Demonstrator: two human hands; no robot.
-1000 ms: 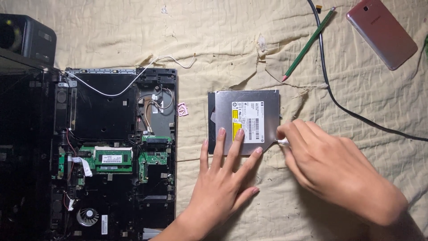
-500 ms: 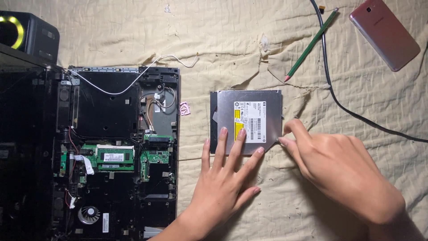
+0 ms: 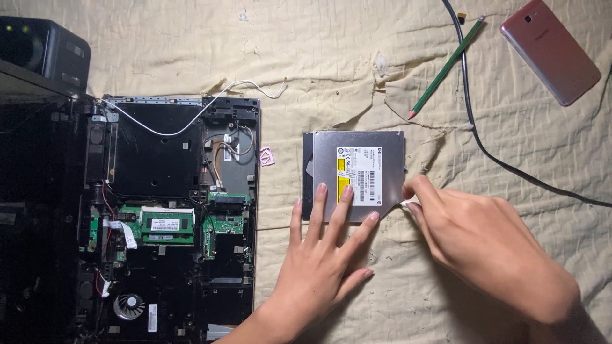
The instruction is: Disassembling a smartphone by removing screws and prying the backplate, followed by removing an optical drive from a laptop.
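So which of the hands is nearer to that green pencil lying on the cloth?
Right. The right hand sits below the green pencil, at the flat silver metal drive's right edge. The left hand lies lower and further left, fingers on the drive's bottom edge.

A flat silver-grey metal optical drive (image 3: 357,175) w/ white label, yellow patch & black barcode stripes is seen. Green circuit boards are shown in a black opened laptop base (image 3: 169,216). A wrinkled beige cloth (image 3: 319,57), green pencil (image 3: 446,67), pink-rose phone (image 3: 549,51), black cable (image 3: 484,150) are noted.
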